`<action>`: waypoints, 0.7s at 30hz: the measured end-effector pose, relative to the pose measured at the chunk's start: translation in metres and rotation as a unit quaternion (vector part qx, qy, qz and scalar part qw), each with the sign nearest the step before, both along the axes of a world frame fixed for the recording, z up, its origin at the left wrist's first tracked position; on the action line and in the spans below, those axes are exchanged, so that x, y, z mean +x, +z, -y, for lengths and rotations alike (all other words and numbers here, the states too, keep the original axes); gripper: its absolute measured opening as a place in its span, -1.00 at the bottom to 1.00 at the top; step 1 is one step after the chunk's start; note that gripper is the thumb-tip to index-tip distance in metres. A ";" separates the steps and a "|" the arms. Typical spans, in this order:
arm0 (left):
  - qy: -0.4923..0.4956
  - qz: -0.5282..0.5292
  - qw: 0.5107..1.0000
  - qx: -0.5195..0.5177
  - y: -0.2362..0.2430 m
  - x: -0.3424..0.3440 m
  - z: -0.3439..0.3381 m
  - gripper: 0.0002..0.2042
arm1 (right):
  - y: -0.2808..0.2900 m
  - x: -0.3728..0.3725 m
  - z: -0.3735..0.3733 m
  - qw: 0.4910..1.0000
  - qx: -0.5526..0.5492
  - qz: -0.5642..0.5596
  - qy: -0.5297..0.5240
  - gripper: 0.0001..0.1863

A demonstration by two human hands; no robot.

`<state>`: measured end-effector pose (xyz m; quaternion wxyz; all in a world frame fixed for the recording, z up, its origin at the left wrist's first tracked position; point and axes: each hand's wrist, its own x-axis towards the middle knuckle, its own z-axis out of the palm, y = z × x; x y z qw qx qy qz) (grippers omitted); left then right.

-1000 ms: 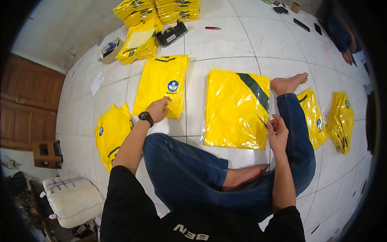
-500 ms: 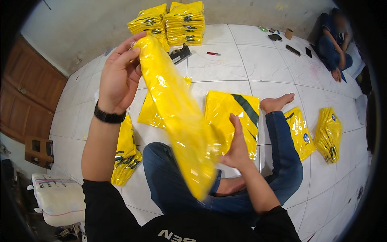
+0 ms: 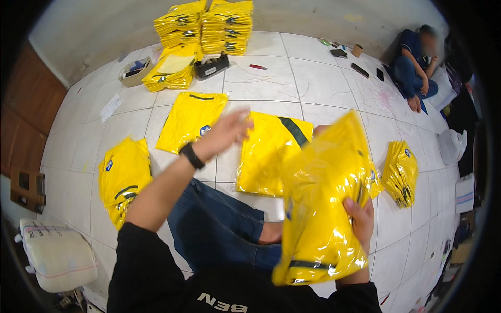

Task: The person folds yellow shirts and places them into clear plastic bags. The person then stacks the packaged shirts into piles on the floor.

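My right hand [image 3: 361, 221] clamps its grip on a bagged yellow shirt [image 3: 318, 214] side-on, presumably against sagging; left hand [image 3: 222, 135] (blurred) seems empty, fingers apart.

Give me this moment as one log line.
left hand: empty, blurred, near yellow packets on floor | right hand: holding yellow clear-wrapped packet, tilted | tape dispenser: on floor

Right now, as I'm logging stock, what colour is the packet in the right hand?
The packet is yellow with dark bands; best in head view.
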<state>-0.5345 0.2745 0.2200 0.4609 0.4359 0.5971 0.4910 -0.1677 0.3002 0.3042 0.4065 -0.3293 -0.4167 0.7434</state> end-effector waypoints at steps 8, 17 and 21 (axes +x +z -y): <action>-0.122 0.282 0.932 -0.190 -0.121 0.080 0.058 -0.45 | -0.047 -0.038 -0.056 0.989 -0.134 -0.047 0.039 -0.55; 0.086 0.269 0.955 -0.090 -0.152 0.054 0.023 -0.62 | -0.183 -0.032 -0.138 0.983 -0.119 0.120 0.075 -0.49; 0.118 0.010 0.990 -0.072 -0.216 0.037 0.023 -0.72 | -0.272 -0.016 -0.132 0.780 0.304 0.545 -0.049 -0.42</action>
